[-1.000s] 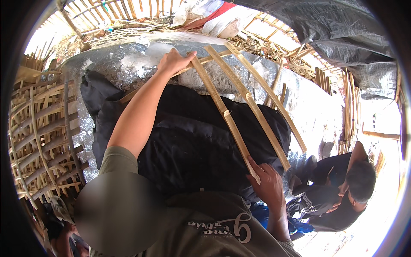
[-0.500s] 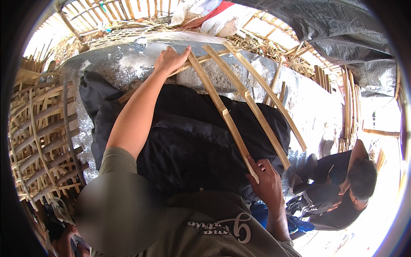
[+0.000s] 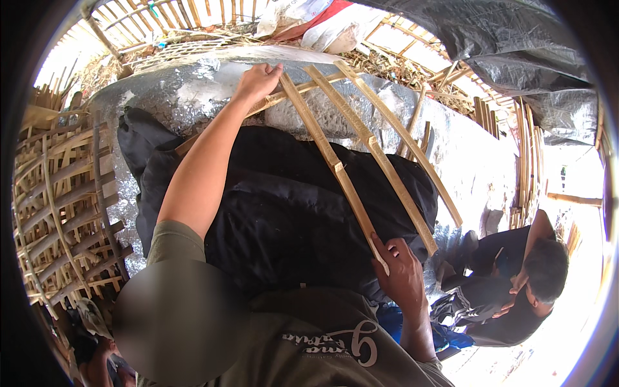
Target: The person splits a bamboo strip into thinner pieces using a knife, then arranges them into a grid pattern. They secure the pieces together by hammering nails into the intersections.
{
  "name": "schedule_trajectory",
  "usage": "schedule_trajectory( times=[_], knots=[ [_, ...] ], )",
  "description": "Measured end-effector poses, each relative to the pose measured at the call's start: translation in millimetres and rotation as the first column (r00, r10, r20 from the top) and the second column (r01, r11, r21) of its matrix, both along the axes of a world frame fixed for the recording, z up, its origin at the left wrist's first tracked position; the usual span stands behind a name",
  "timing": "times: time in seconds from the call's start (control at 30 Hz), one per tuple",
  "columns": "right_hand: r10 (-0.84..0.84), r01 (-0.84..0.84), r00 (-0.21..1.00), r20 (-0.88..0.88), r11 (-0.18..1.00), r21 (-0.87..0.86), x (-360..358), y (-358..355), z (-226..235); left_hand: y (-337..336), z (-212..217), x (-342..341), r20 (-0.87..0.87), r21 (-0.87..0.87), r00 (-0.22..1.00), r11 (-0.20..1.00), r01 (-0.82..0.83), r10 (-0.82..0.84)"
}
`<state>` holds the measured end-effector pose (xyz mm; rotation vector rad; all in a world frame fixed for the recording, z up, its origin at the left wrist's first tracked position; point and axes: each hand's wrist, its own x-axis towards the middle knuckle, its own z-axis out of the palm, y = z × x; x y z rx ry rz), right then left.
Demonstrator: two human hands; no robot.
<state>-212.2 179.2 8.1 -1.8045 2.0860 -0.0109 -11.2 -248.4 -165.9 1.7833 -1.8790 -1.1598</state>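
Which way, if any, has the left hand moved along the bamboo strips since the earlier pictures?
No. The left hand stays at the far ends of the bamboo strips, on the silver sheet.

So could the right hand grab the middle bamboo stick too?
Probably yes. The right hand is gripping the lower end of the nearest bamboo slat, and the middle slat ends just beside it over the black cloth, with nothing between. It would likely have to loosen its grip first.

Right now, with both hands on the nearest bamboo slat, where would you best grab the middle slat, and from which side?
Probably at its free lower end, coming from the right hand's side. The middle slat lies flat on the black sheet, and that end sits just beside the hand. Its upper end crosses a slat by the left hand.
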Motion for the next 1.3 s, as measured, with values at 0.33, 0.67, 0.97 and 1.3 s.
schedule_trajectory(
  times=[0.33,0.67,0.97,1.3],
  knots=[
    [0.012,-0.012,1.0,-0.02,1.0,0.008,2.0,-5.0,-0.5,-3.7,-7.8,-0.5,0.014,0.012,0.982,0.982,0.19,-0.19],
    [-0.001,0.001,0.999,-0.045,1.0,0.002,3.5,-3.2,0.0,-6.8,-26.9,-12.5,-0.041,0.008,0.992,0.993,0.118,-0.118],
    [-0.14,0.127,0.99,-0.001,0.902,-0.413,-46.1,14.9,39.8,-13.1,-39.7,-7.1,-0.047,-0.031,0.99,0.991,0.13,-0.132],
    [-0.18,0.154,0.983,-0.034,0.915,-0.374,-58.8,43.0,33.3,-19.5,-43.7,-2.4,-0.003,-0.062,0.989,0.988,0.145,-0.145]
  ],
)
